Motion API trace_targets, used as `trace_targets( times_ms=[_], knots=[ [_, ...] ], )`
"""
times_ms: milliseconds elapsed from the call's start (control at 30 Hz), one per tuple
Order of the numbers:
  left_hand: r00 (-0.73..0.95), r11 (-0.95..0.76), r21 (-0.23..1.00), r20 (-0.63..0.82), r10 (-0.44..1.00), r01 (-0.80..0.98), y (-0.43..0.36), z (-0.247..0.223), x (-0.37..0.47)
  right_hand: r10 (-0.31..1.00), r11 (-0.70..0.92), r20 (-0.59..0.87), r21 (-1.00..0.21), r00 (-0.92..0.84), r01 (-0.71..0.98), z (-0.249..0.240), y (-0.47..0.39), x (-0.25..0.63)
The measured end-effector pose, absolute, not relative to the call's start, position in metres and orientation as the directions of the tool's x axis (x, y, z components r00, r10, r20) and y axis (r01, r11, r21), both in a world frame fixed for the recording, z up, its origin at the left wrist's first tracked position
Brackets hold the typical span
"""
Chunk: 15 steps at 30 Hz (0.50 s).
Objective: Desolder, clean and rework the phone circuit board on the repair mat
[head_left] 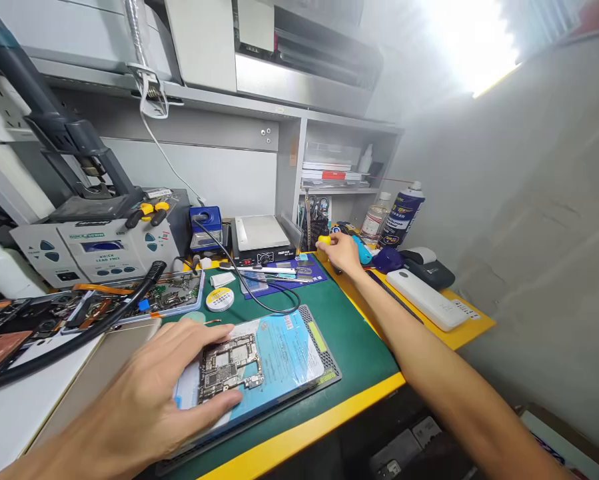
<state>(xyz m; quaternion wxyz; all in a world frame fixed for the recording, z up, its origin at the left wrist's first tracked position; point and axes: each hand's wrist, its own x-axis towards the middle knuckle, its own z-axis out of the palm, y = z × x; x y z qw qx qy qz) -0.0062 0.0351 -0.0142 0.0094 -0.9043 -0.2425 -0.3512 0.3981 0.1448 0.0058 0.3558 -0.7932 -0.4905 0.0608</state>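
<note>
A phone circuit board (233, 368) lies on a blue and white packet (289, 357) near the front of the green mat. My left hand (169, 380) rests over the packet's left part, thumb and fingers spread on either side of the board, touching its edges. Farther back on the right, my right hand (343, 252) reaches to the desk's yellow strip, its fingers closed on a small yellow object (324, 240). What lies under those fingers is partly hidden. A light blue object (363, 251) sits just beyond that hand.
A rework station (99, 250) and a tray of boards (174, 293) stand at the left. A black cable (279, 311) loops over the mat (359, 360). A spray can (402, 217), a clear bottle (374, 220) and a white power bank (426, 299) are at the right.
</note>
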Motion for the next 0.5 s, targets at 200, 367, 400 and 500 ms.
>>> trace_targets(
  times_ms=[200,367,400,500],
  knots=[
    [0.656,-0.879,0.126,0.619,0.432,0.460,0.0368,-0.0163,-0.0055,0.812,-0.303,0.259,-0.578,0.523,0.758,0.0025,0.1462,0.3969],
    [0.655,-0.884,0.128,0.625,0.424,0.450,0.0344,-0.0156,-0.0040,0.798,-0.332,0.260,-0.564,0.544,0.756,0.0022,0.1458,0.3963],
    [0.658,-0.885,0.130,0.623,0.424,0.448,0.0333,-0.0143,-0.0036,0.794,-0.339,0.259,-0.562,0.550,0.754,0.0021,0.1459,0.3959],
    [0.674,-0.881,0.142,0.593,0.440,0.451,0.0300,-0.0097,-0.0026,0.779,-0.358,0.259,-0.563,0.571,0.745,0.0005,0.1474,0.3948]
  ],
)
